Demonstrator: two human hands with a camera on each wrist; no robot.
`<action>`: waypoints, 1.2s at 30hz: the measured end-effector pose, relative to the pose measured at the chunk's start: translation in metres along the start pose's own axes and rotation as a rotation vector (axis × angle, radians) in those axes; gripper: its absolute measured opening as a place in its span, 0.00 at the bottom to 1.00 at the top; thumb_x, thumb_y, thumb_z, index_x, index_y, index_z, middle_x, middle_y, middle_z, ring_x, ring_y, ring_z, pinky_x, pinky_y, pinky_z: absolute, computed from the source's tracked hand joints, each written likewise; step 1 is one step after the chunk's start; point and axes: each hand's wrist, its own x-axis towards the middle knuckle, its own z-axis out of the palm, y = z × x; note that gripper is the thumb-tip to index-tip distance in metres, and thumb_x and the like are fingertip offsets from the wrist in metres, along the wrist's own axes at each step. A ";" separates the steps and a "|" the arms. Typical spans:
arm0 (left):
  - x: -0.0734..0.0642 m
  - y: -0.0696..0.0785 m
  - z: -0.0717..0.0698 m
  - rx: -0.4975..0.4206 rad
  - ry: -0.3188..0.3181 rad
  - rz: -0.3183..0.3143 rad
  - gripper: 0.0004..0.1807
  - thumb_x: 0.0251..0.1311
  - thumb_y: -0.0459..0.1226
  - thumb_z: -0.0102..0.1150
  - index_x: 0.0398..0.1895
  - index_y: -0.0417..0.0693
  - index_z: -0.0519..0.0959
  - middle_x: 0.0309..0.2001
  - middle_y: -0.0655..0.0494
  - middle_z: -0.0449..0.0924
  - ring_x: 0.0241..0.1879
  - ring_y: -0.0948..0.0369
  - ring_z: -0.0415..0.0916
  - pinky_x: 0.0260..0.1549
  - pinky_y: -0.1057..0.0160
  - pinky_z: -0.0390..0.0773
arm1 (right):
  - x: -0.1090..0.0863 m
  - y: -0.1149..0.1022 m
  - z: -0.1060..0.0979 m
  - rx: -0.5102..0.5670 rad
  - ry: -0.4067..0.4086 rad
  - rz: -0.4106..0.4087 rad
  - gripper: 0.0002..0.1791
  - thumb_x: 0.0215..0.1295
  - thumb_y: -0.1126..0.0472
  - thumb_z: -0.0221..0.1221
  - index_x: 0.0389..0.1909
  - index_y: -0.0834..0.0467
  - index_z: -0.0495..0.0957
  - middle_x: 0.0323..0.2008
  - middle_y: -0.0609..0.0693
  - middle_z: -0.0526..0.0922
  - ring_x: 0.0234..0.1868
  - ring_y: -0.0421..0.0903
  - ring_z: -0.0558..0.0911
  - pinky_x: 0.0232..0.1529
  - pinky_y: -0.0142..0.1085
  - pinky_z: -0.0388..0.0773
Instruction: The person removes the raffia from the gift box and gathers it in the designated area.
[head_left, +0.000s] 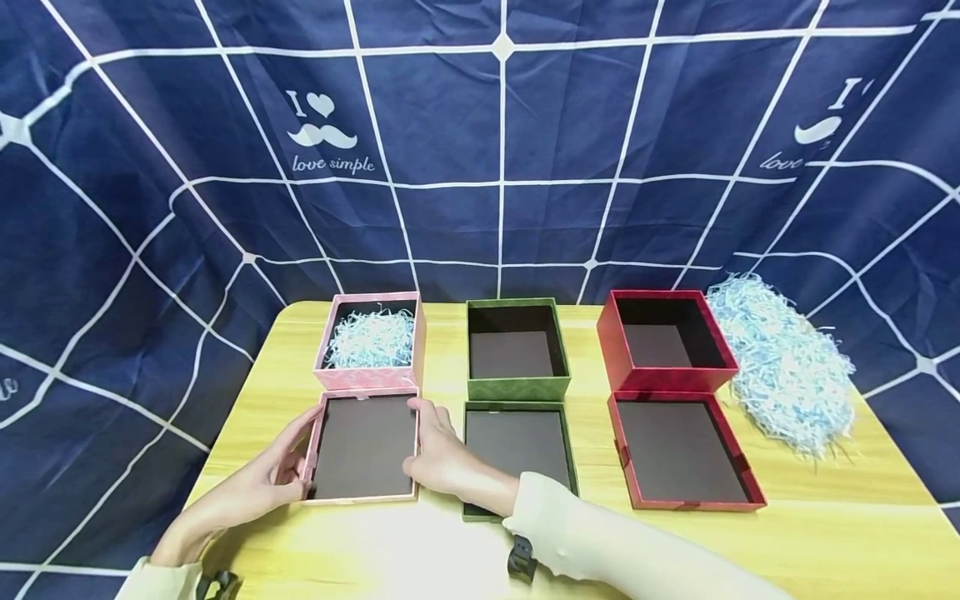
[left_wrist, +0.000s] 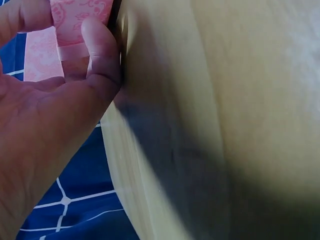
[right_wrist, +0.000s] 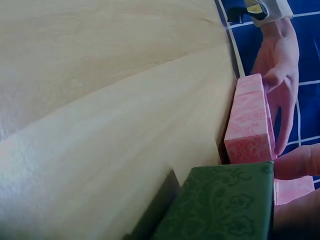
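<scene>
A shallow pink box lid (head_left: pixel 363 450), inner side up and dark inside, lies on the table against the front of a pink box (head_left: pixel 367 379). My left hand (head_left: pixel 258 483) holds the lid's left side, thumb at the near corner; in the left wrist view the thumb (left_wrist: pixel 100 47) presses its patterned pink wall. My right hand (head_left: pixel 442 458) holds the right rim, with thumb and index finger set apart along it. Crinkled light blue shredded paper (head_left: pixel 372 339) fills the pink box. The right forearm passes over a green lid (head_left: pixel 517 442), hiding part of it.
Behind the green lid stands an open green box (head_left: pixel 517 388). Farther right are an open red box (head_left: pixel 675 380) and its red lid (head_left: pixel 686 450). A heap of blue shredded paper (head_left: pixel 787 367) lies at the table's right. Dark blue cloth (head_left: pixel 450 125) surrounds the wooden table (head_left: pixel 375 550).
</scene>
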 end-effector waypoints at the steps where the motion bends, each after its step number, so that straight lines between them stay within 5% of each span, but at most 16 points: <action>1: 0.001 0.000 -0.001 -0.006 -0.003 -0.007 0.56 0.62 0.15 0.55 0.89 0.38 0.38 0.75 0.34 0.51 0.50 0.59 0.77 0.39 0.64 0.78 | 0.001 0.000 0.000 0.002 0.006 0.002 0.50 0.52 0.78 0.64 0.80 0.60 0.62 0.70 0.64 0.67 0.71 0.60 0.69 0.71 0.57 0.68; 5: 0.001 0.002 -0.003 -0.018 -0.005 -0.032 0.56 0.62 0.17 0.56 0.89 0.38 0.38 0.80 0.30 0.44 0.56 0.60 0.74 0.38 0.63 0.80 | 0.002 0.001 0.002 0.019 0.026 0.003 0.49 0.52 0.79 0.63 0.79 0.62 0.63 0.71 0.64 0.66 0.73 0.61 0.67 0.74 0.58 0.64; 11: 0.001 0.005 -0.001 -0.030 0.030 -0.093 0.53 0.70 0.23 0.60 0.90 0.42 0.39 0.80 0.29 0.43 0.41 0.58 0.77 0.25 0.59 0.79 | 0.005 0.001 0.003 0.045 0.055 -0.013 0.48 0.52 0.74 0.66 0.78 0.61 0.64 0.71 0.63 0.66 0.71 0.58 0.68 0.70 0.55 0.68; 17: 0.002 0.007 -0.001 -0.004 0.052 -0.079 0.53 0.71 0.24 0.61 0.90 0.44 0.40 0.85 0.28 0.38 0.57 0.63 0.73 0.34 0.63 0.79 | 0.002 -0.004 -0.001 0.036 0.076 -0.038 0.49 0.51 0.68 0.68 0.78 0.60 0.64 0.69 0.60 0.66 0.68 0.55 0.69 0.65 0.52 0.71; 23: 0.001 0.012 -0.003 0.000 0.112 -0.100 0.50 0.71 0.24 0.60 0.89 0.43 0.43 0.81 0.23 0.46 0.30 0.53 0.75 0.21 0.58 0.75 | -0.004 -0.011 -0.010 0.058 0.065 -0.078 0.49 0.55 0.66 0.68 0.80 0.61 0.61 0.70 0.62 0.65 0.68 0.56 0.70 0.63 0.52 0.73; 26: 0.001 0.015 -0.005 0.028 0.175 -0.098 0.47 0.71 0.23 0.59 0.88 0.41 0.46 0.78 0.21 0.51 0.30 0.53 0.75 0.22 0.59 0.74 | -0.006 -0.012 -0.013 0.100 0.053 -0.095 0.47 0.58 0.65 0.67 0.79 0.60 0.60 0.73 0.62 0.63 0.72 0.58 0.71 0.63 0.53 0.74; 30: 0.007 0.019 -0.010 0.081 0.261 -0.071 0.44 0.73 0.24 0.60 0.87 0.46 0.52 0.75 0.31 0.63 0.31 0.55 0.77 0.23 0.61 0.77 | -0.004 -0.013 -0.016 0.139 0.057 -0.105 0.45 0.60 0.64 0.66 0.79 0.57 0.61 0.75 0.59 0.62 0.75 0.58 0.70 0.64 0.54 0.74; 36: 0.017 0.026 -0.019 0.106 0.324 -0.006 0.43 0.74 0.23 0.59 0.86 0.57 0.59 0.68 0.65 0.72 0.40 0.61 0.79 0.32 0.65 0.81 | 0.002 -0.018 -0.021 0.162 0.095 -0.102 0.43 0.63 0.62 0.66 0.78 0.53 0.62 0.76 0.55 0.61 0.73 0.55 0.72 0.62 0.52 0.77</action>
